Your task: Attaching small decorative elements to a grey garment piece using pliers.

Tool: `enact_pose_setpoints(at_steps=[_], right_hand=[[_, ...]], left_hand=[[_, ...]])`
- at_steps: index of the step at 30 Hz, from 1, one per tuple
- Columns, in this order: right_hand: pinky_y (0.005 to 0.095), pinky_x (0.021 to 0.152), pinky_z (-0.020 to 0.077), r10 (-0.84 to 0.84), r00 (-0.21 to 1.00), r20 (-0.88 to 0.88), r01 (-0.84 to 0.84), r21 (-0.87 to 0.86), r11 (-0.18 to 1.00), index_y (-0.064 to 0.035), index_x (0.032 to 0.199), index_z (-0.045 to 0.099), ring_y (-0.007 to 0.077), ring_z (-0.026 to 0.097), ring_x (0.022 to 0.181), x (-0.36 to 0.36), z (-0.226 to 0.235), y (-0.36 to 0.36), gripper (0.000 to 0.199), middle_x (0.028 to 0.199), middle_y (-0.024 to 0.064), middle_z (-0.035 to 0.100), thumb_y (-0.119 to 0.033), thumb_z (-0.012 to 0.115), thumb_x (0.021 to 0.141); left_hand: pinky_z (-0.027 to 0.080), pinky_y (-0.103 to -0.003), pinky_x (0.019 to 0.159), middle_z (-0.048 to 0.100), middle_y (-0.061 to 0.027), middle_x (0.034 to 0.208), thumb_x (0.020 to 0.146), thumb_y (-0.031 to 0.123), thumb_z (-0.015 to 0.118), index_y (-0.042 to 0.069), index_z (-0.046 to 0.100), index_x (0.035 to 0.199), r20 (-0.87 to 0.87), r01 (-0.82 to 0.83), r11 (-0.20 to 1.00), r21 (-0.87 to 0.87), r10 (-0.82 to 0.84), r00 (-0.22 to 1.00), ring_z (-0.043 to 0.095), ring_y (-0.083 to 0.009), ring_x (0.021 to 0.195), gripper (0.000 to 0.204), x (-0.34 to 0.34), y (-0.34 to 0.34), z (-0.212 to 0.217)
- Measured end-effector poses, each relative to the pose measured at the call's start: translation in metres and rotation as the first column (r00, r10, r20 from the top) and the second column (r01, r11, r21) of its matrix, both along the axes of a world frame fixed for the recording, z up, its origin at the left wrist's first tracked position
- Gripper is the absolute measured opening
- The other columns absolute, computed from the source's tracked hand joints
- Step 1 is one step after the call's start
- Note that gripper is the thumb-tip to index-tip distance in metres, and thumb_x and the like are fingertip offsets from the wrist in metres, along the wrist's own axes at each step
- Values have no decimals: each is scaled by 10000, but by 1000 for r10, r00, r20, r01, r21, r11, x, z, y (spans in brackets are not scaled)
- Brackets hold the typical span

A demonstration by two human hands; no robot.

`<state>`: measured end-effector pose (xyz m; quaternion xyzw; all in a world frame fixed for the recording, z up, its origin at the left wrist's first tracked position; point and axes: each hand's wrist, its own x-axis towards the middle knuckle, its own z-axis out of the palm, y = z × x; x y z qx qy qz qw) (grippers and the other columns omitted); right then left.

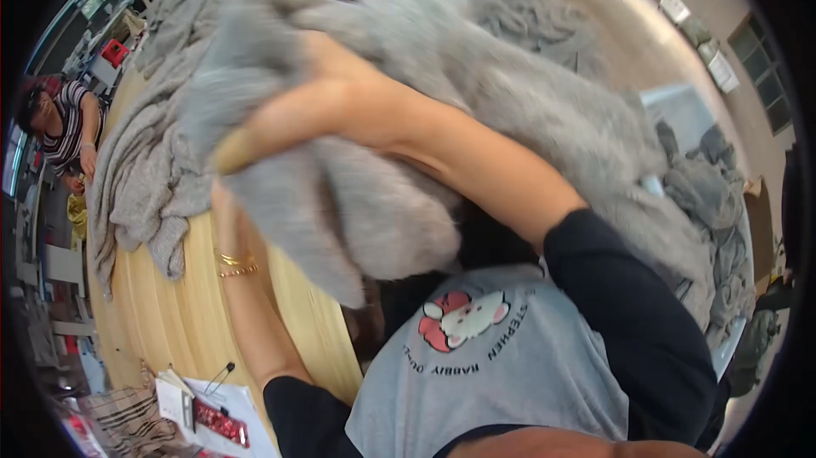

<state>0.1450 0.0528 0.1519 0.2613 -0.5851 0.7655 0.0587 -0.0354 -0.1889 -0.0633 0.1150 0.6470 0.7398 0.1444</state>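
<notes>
Right hand (340, 105) clamped on grey sweater (510, 92), frame centre, lifted off the counter (195, 313). Left hand buried under it; we couldn't tell its grip. Risk: loose folds snagging the pile (144, 160), dragging it off.

A long pale wooden table (183, 322) is stretching away toward the upper left. On its near end, at the lower left, white papers (228, 403) are lying with a black binder clip (223, 373) on them and a small red card (221, 422) just beside. At the far left, another person in a striped top (61, 128) is bending over the table's far side. A red box (115, 52) is sitting further back near the upper left. On the right, a heap of darker grey garments (722, 203) is piling up, and windows (765, 75) are showing along the wall at the upper right.
</notes>
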Motion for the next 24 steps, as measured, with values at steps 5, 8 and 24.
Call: enact_pose_setpoints(at_steps=[5,8,24], right_hand=[[268,797,515,263,964,47,-246,-229,942,31,993,688,142,663,845,-32,-65,-38,344,941,74,713,-58,803,682],[269,814,498,101,963,249,-91,-52,995,28,1049,662,126,639,889,-33,-147,-11,398,988,71,700,-112,813,708],[255,702,477,-646,763,22,416,748,517,-71,1218,661,124,588,848,78,-204,132,576,1110,73,643,-383,799,754]], left_hand=[[550,-318,824,432,-143,1444,919,70,606,59,346,1465,-106,-112,992,57,117,987,641,-192,996,605,4,-45,51],[540,-320,855,449,-147,1433,935,77,594,49,359,1455,-126,-141,990,6,141,982,638,-210,1047,571,26,-13,64],[472,-278,912,624,-46,1251,915,72,643,63,611,1276,-576,252,872,-420,-470,668,589,-145,1082,362,120,139,87]])
